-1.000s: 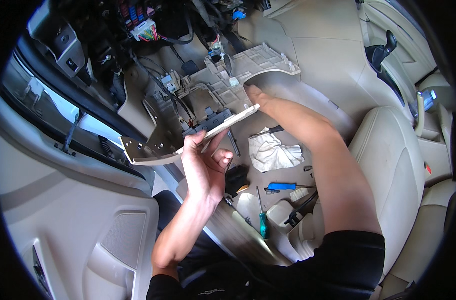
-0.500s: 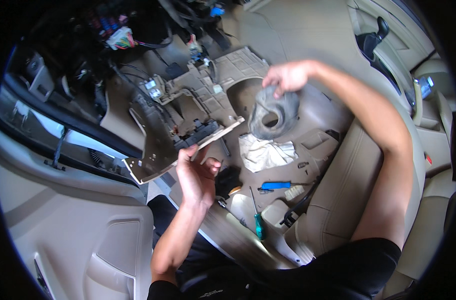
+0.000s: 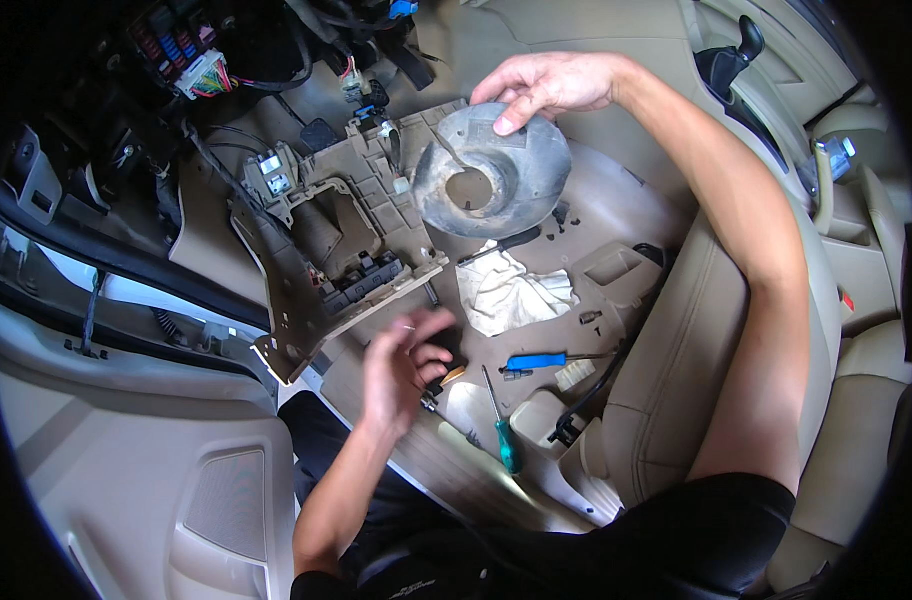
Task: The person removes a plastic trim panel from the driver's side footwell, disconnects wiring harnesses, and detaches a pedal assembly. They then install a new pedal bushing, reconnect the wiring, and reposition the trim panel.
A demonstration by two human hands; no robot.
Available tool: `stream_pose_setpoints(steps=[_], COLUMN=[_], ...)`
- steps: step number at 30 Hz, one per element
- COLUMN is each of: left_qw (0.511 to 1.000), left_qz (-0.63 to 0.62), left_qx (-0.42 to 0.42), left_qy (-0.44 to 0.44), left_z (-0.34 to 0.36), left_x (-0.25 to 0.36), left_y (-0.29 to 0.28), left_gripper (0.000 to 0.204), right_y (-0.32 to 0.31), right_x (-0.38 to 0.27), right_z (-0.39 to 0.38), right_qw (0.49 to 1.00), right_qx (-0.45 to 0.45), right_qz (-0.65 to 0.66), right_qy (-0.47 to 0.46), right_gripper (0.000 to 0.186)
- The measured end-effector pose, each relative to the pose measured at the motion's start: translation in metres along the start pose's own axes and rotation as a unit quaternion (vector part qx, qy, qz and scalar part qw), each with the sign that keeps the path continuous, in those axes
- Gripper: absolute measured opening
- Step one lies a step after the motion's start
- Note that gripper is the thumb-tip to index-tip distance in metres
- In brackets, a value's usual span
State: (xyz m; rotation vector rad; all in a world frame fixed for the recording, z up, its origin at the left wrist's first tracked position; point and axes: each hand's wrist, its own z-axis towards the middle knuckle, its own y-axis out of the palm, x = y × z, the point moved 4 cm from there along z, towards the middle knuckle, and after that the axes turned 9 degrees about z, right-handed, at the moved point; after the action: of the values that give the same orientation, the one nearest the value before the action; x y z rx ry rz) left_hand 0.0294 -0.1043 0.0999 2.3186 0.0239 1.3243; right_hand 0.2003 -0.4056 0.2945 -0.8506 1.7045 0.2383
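My right hand (image 3: 541,90) grips the upper edge of a dirty grey rubber or plastic disc-like cover (image 3: 521,180) with a hole, holding it over the right part of a beige dash trim panel (image 3: 346,315). The panel lies tilted in the footwell with a dark switch module (image 3: 371,275) and wiring on it. Below the panel's lower edge, my left hand (image 3: 401,370) is raised with loosely curled, parted fingers and nothing in them. On the floor are a white cloth (image 3: 511,295), a dark-handled tool (image 3: 516,240), a blue screwdriver (image 3: 536,361), a green screwdriver (image 3: 506,450) and small parts.
An exposed fuse box (image 3: 171,45) and wiring hang above pedals (image 3: 318,132) at upper left. The open door (image 3: 106,450) is left. The seat (image 3: 666,390), gear lever (image 3: 746,40) and a plastic bottle (image 3: 834,160) are right, with a black cable (image 3: 606,390) beside the seat.
My right hand has come out from behind the panel and lifted the grey cover up and leftward. My left hand has let go of the panel and dropped lower; the panel has sunk slightly.
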Motion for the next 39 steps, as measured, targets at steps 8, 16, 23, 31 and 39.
stream_pose_setpoints(steps=[8, 16, 23, 31, 39], left_qw=[0.83, 0.967, 0.969, 0.96, 0.964], left_qz=[0.381, -0.006, -0.127, -0.052, -0.044], left_qx=[0.035, -0.07, -0.086, -0.041, -0.021], left_qy=[0.406, 0.244, 0.194, 0.273, 0.261], left_z=[-0.008, 0.032, 0.017, -0.002, 0.0], left_x=[0.089, 0.116, 0.118, 0.124, 0.118], left_y=[0.063, 0.061, 0.034, 0.034, 0.027], left_gripper=[0.038, 0.054, 0.05, 0.056, 0.05], right_y=[0.03, 0.083, 0.036, 0.062, 0.066], right_x=[-0.031, -0.048, -0.062, -0.051, -0.066], right_z=[0.001, 0.008, -0.004, -0.007, -0.014], right_qw=[0.996, 0.989, 0.964, 0.988, 0.981], right_qx=[0.06, 0.054, 0.172, -0.041, -0.044], right_qz=[-0.036, 0.05, -0.152, -0.116, -0.124], right_qy=[-0.048, -0.129, -0.133, -0.096, -0.141], right_gripper=[0.059, 0.048, 0.037, 0.043, 0.039])
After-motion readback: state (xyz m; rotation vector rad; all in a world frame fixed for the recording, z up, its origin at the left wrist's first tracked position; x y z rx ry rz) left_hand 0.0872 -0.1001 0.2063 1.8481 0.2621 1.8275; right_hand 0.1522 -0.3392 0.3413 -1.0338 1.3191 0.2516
